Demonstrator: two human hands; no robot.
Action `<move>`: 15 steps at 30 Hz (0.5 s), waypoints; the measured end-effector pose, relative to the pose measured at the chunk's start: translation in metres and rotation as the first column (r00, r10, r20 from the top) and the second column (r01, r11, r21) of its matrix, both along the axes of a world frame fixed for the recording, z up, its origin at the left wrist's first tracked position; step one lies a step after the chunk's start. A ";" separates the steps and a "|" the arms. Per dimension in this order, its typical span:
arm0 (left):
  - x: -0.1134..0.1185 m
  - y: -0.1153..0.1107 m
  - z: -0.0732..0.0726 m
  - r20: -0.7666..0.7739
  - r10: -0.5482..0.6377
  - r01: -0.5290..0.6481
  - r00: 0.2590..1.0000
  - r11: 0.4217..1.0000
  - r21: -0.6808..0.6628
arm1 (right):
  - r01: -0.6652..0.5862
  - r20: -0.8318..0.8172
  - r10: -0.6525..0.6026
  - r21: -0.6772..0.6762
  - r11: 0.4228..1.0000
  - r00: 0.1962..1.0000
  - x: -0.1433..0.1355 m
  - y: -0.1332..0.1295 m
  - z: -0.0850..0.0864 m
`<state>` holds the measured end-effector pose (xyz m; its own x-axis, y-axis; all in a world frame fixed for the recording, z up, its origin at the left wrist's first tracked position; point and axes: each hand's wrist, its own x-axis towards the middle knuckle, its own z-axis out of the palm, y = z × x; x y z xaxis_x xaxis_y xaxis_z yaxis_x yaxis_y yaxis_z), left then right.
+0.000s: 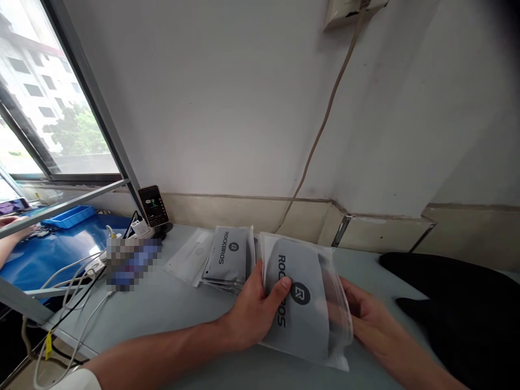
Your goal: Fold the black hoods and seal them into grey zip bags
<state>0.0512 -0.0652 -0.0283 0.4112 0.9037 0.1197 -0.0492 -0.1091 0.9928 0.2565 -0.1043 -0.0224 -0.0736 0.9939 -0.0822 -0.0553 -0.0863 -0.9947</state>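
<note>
A frosted clear plastic bag point(335, 346) printed with ROCKBROS and a round logo is held up over the table, with a flat grey item point(309, 330) showing inside. My left hand point(252, 311) is closed on its left edge, thumb across the printed front and fingers behind. At the bag's right end, my right hand point(371, 314) grips the loose edge; part of it shows through the clear plastic, and its fingertips are partly hidden. Just left of the bag lies a stack of smaller ROCKBROS packages point(229, 254), beside a flat, pale plastic bag point(190, 254).
A lit phone point(153, 207) stands against the wall at the back left. White cables and a power strip point(140, 230) run along the left table edge, near a pixelated patch. Black cloth point(459, 303) lies at right. Beyond the metal frame, another person's hand point(16, 230) rests by a blue tray point(69, 216).
</note>
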 end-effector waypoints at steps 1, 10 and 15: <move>-0.001 0.000 0.000 -0.022 -0.020 0.021 1.000 1.000 0.015 | -0.026 -0.018 0.025 -0.010 1.000 1.000 0.000 -0.001 -0.002; -0.002 0.008 -0.003 0.032 -0.084 0.086 0.996 0.994 -0.072 | -0.101 -0.253 0.052 -0.187 0.977 0.966 -0.007 -0.008 0.006; -0.003 0.011 -0.002 -0.008 -0.018 0.018 1.000 1.000 0.007 | -0.043 -0.102 0.020 -0.227 0.973 0.995 -0.008 -0.007 0.018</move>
